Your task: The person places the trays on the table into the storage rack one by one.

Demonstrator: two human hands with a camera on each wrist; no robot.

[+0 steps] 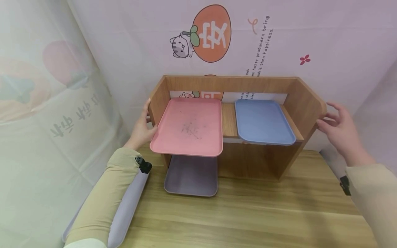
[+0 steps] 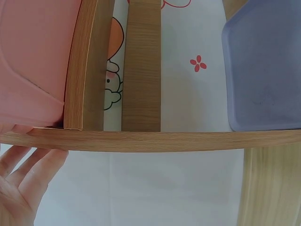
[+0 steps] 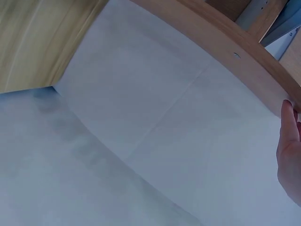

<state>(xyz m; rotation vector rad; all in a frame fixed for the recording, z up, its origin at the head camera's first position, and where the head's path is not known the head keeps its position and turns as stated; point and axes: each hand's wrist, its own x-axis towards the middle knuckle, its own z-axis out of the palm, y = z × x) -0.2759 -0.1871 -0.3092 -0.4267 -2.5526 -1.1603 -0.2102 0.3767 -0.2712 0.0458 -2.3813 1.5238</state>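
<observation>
A two-level wooden desktop shelf (image 1: 229, 84) stands between my hands. My left hand (image 1: 141, 130) grips its left side panel (image 2: 188, 140), the thumb at the front edge by the pink tray and the other fingers on the outer face. At the opposite end my right hand (image 1: 342, 132) holds the right side panel (image 1: 305, 103) near its front upper corner. A pink tray (image 1: 198, 134) with a dark plant print lies on the upper level at left, jutting past the front. Right of it lies a smaller blue tray (image 1: 263, 120). Beneath, a grey-purple tray (image 1: 192, 177) sits in the lower level.
The shelf stands on a wood-grain table (image 1: 248, 213) near its back. A long lavender tray (image 1: 130, 206) lies at the left, partly under my left forearm. Printed cloth (image 1: 139, 51) hangs behind and at the sides.
</observation>
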